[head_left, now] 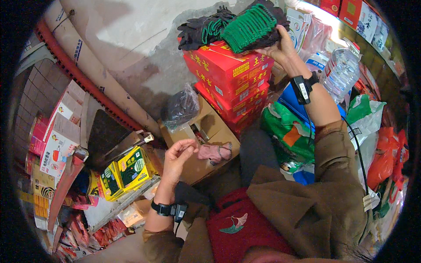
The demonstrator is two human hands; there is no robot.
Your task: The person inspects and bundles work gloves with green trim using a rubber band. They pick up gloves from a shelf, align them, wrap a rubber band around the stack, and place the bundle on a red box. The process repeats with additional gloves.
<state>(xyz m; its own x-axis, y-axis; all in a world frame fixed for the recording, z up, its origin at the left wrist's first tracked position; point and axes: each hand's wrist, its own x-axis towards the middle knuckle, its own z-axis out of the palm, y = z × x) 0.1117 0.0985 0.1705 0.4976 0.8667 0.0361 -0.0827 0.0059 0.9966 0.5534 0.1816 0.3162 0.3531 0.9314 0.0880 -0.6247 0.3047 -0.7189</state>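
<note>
My right hand (280, 47) grips the right side of a bundle of dark gloves with green ribbed cuffs (250, 28), at the top of a stack of red cartons (230, 70). Left of that bundle, more dark gloves (197, 30) with green edging lie on the top carton. My left hand (179, 158) hovers lower down over an open cardboard box (193, 168); its fingers curl toward the thumb and nothing shows in them. Beside those fingers, a pink glove (215, 152) with a grey edge rests on the box. A dark item in clear plastic (181, 107) sits at the box's far corner.
Yellow and green packs (127, 173) stand on a ledge at the left, near a rusty red metal frame (66, 188). To the right are a large clear water bottle (342, 72), a green and white bag (287, 131) and red plastic bags (381, 158). A wall rises behind the cartons.
</note>
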